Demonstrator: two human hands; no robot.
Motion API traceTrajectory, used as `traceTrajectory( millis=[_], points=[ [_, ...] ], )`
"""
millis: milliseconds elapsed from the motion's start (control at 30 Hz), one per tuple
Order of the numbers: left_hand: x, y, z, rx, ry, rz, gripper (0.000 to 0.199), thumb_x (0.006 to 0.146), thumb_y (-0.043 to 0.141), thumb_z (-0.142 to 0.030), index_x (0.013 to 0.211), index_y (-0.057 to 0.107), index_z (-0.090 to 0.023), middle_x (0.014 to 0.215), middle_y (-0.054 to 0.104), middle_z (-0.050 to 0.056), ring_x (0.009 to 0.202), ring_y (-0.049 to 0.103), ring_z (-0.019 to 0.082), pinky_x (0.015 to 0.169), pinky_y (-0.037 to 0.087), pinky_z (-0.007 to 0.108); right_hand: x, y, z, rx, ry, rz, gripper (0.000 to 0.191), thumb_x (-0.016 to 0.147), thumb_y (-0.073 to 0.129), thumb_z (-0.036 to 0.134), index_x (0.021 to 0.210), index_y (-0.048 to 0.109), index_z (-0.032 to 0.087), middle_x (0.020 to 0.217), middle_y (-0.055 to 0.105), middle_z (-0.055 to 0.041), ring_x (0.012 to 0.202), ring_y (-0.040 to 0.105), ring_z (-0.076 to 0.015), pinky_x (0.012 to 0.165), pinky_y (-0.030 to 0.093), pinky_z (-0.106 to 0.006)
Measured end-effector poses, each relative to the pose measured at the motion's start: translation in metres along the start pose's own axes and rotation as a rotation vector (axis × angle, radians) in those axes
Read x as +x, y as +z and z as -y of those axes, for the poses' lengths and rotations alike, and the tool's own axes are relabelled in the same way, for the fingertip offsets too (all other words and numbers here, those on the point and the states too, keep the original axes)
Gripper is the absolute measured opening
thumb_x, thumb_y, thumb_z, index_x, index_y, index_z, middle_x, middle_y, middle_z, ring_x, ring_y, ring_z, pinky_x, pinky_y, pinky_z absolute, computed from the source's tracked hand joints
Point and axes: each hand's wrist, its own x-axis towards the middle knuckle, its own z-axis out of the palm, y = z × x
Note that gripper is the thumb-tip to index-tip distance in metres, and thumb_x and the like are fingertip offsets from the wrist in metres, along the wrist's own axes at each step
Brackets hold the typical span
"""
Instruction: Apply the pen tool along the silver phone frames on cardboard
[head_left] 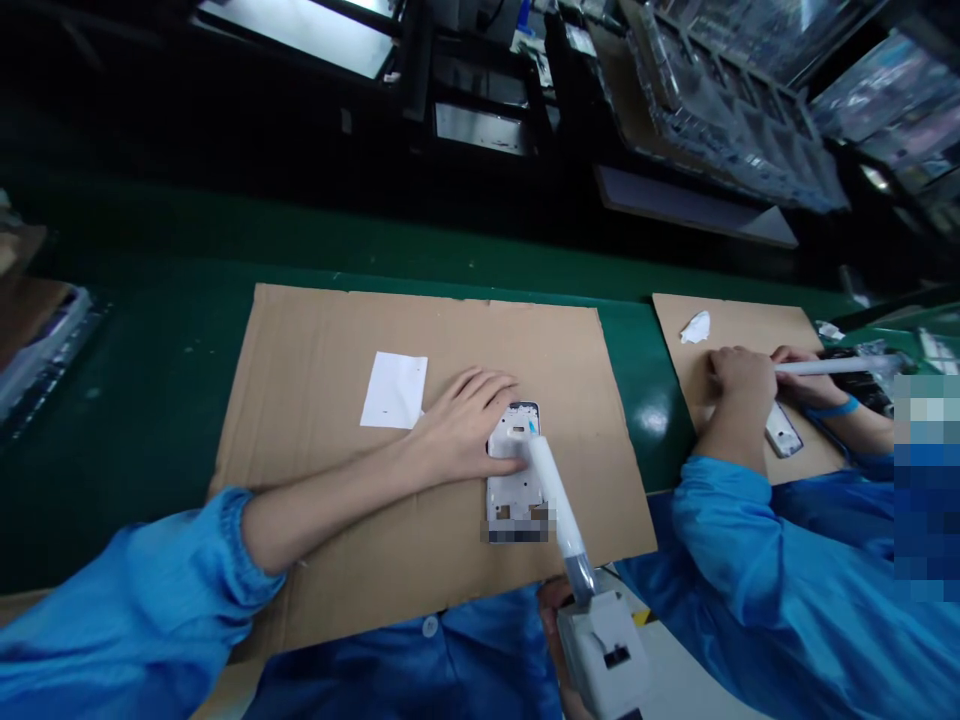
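Note:
A grey phone housing (pixel 517 488) lies flat on a cardboard sheet (pixel 315 370). My left hand (pixel 469 430) grips its upper left side, fingers bent at the top edge and thumb lying across its face. In my right hand (pixel 553 600), low at the front edge and mostly hidden, is a white hand-held dispenser (pixel 606 650). Its long white tube (pixel 553 487) slants up over the housing's right side. The small blue tip is at the housing's upper right; whether it touches cannot be made out. A white paper sheet (pixel 394 390) lies left of the housing.
To the right, a co-worker's hands (pixel 742 375) hold a similar white tube over another cardboard sheet (pixel 735 318), beside a second phone housing (pixel 783 432). Dark shelving with plastic trays (pixel 720 100) stands behind the green table (pixel 165 330). Stacked items (pixel 45 320) sit at far left.

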Motion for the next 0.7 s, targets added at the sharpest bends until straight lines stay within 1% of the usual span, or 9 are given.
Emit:
traceTrajectory(
  millis=[167,333,533,700],
  points=[
    [0.0006,-0.0010,-0.0021,0.008,0.010,-0.009,0.072,0.097,0.077,-0.071,0.144,0.065,-0.018,0.165,0.061,0.018,0.159,0.054,0.038,0.145,0.026,0.059,-0.0033,-0.0014,0.0001,-0.004,0.001,-0.001,0.051,0.113,0.035,0.011,0.141,0.077,0.006,0.140,0.072,-0.0261,0.130,0.072,-0.0307,0.096,0.056,-0.040],
    [0.0007,-0.0008,-0.0018,0.009,0.011,-0.002,0.072,0.095,0.078,-0.072,0.144,0.065,-0.020,0.165,0.061,0.017,0.159,0.054,0.039,0.145,0.026,0.060,-0.0044,-0.0033,0.0003,-0.001,0.002,0.011,0.050,0.114,0.036,0.012,0.143,0.076,0.005,0.140,0.072,-0.0267,0.130,0.072,-0.0312,0.095,0.055,-0.040],
    [0.0007,-0.0006,-0.0026,-0.020,0.008,-0.004,0.071,0.095,0.077,-0.071,0.145,0.065,-0.022,0.166,0.060,0.016,0.159,0.053,0.039,0.145,0.026,0.062,-0.0044,-0.0052,0.0011,-0.003,0.018,0.018,0.054,0.113,0.033,0.010,0.144,0.076,0.003,0.140,0.071,-0.0312,0.129,0.073,-0.0328,0.097,0.055,-0.041],
    [0.0010,-0.0024,-0.0038,-0.007,0.013,-0.008,0.070,0.095,0.078,-0.071,0.143,0.066,-0.021,0.164,0.062,0.016,0.159,0.053,0.039,0.144,0.027,0.061,-0.0060,-0.0066,0.0015,-0.003,0.017,0.028,0.058,0.112,0.029,0.009,0.146,0.076,0.002,0.141,0.070,-0.0310,0.129,0.073,-0.0325,0.098,0.056,-0.041]
  ],
)
